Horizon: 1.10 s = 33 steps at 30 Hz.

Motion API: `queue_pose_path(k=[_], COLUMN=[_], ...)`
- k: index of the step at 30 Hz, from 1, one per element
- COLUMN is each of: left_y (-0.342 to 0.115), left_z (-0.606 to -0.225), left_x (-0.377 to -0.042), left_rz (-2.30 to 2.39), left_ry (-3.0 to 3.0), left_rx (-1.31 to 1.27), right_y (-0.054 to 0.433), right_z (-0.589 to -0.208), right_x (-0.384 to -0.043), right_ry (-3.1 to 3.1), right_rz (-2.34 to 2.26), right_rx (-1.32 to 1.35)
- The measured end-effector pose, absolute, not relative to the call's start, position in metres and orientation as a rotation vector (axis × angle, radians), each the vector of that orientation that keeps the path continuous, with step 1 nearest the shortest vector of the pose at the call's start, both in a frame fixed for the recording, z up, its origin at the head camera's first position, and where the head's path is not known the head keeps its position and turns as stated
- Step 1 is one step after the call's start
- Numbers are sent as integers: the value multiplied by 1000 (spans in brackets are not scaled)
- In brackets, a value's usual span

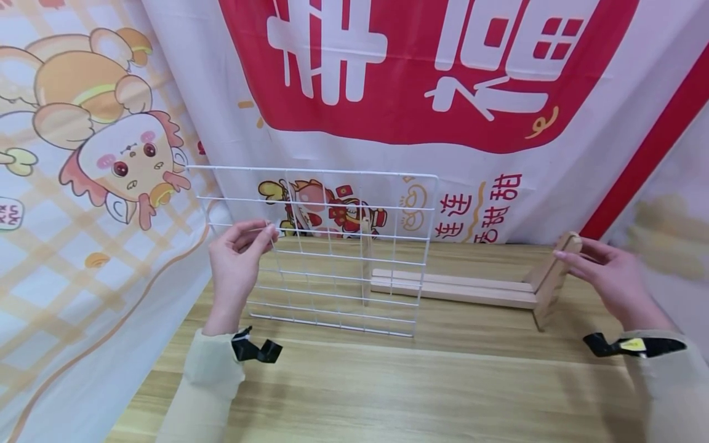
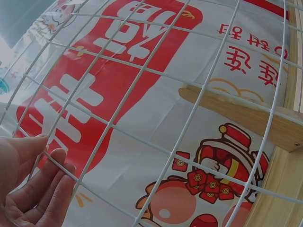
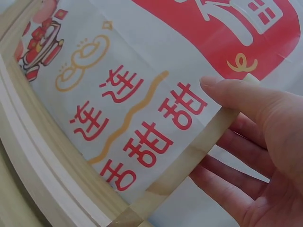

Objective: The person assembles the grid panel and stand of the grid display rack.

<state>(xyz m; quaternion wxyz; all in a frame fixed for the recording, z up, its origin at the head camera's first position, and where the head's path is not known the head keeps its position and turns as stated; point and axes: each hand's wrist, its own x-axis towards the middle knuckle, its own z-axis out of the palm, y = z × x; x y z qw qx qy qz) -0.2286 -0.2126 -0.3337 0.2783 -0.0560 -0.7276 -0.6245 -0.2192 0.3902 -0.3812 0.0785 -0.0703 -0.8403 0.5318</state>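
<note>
A white wire grid panel (image 1: 343, 258) stands upright over the table at centre left. My left hand (image 1: 238, 258) pinches one of its wires near the left side; in the left wrist view, thumb and fingers (image 2: 57, 189) meet around that wire. Behind the grid's right part stands a wooden rack (image 1: 454, 290), a grooved base bar with an upright board at each end. My right hand (image 1: 615, 277) grips the top of the right end board (image 1: 556, 277). In the right wrist view the thumb (image 3: 227, 92) lies on one side of the board (image 3: 189, 165), the fingers on the other.
The wood-grain table (image 1: 354, 387) extends towards me. A red and white printed cloth (image 1: 354, 141) hangs behind the rack, and a checked cartoon cloth (image 1: 72, 246) covers the left side. Black straps (image 1: 637, 346) are around both wrists.
</note>
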Motion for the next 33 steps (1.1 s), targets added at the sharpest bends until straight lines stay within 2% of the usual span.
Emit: queue_pose_path(k=[33], left_y=[-215], left_z=[-337], left_x=[-231], left_rz=[-1676], left_ry=[-1961], left_rx=[-142], right_y=[344], right_z=[-390], right_x=[-226], right_ry=[-2517], right_rz=[1587], right_rx=[-98])
